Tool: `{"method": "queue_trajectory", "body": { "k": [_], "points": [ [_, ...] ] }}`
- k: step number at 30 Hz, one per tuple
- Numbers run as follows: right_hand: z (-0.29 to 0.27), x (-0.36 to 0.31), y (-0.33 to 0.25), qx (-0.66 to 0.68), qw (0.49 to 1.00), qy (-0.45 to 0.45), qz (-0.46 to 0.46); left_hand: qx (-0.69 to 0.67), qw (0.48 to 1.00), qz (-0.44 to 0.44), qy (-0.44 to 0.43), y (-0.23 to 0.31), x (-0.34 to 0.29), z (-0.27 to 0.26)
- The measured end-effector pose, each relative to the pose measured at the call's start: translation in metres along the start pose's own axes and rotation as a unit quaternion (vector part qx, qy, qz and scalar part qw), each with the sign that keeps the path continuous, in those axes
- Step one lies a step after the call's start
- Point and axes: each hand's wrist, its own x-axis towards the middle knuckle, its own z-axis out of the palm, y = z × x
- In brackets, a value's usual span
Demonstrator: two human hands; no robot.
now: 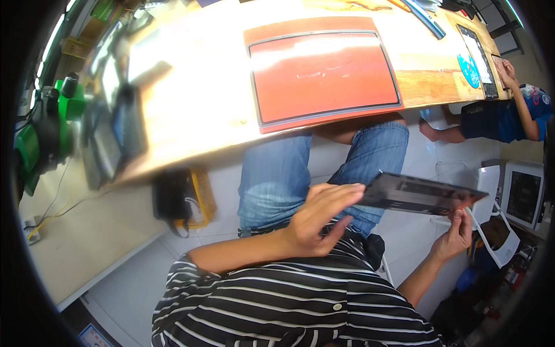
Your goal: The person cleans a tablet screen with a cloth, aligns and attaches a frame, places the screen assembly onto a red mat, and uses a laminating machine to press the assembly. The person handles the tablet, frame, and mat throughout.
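Note:
My right hand [454, 236] pinches a thin, flat black panel [413, 194] near its right end, thumb and fingers on its edge. The panel is tilted in the air above my lap, on the right. My left hand [324, 220] is at the panel's left end, its fingers stretched out and its thumb apart. The fingertips overlap the panel's edge; whether they press on it I cannot tell. On the desk in front of me lies an orange mat [324, 75]. A thin dark rectangular frame [325, 117] rests on it, with the orange showing through its middle.
The wooden desk [428, 87] bears a blue tube-shaped thing [428, 20], a round blue piece [468, 70] and a black keyboard-like strip [490, 87]. Another person's hand [506, 72] rests at its right end. Blurred dark objects stand left; a white chair [500, 248] stands right.

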Motion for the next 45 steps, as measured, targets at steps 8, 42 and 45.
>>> {"method": "queue_trajectory", "body": {
  "k": [8,42,45],
  "points": [
    [0.041,0.024,-0.035,0.028,0.996,-0.089,0.000,-0.009,1.000,-0.003,0.006,-0.005,0.002,-0.025],
    [0.237,0.138,-0.077,0.081,0.946,-0.315,-0.011,0.109,0.982,-0.138,0.071,-0.048,0.089,-0.160],
    [0.236,0.140,-0.073,0.094,0.940,-0.326,-0.023,0.123,0.970,-0.203,0.051,-0.036,0.089,-0.161]
  ]
}}
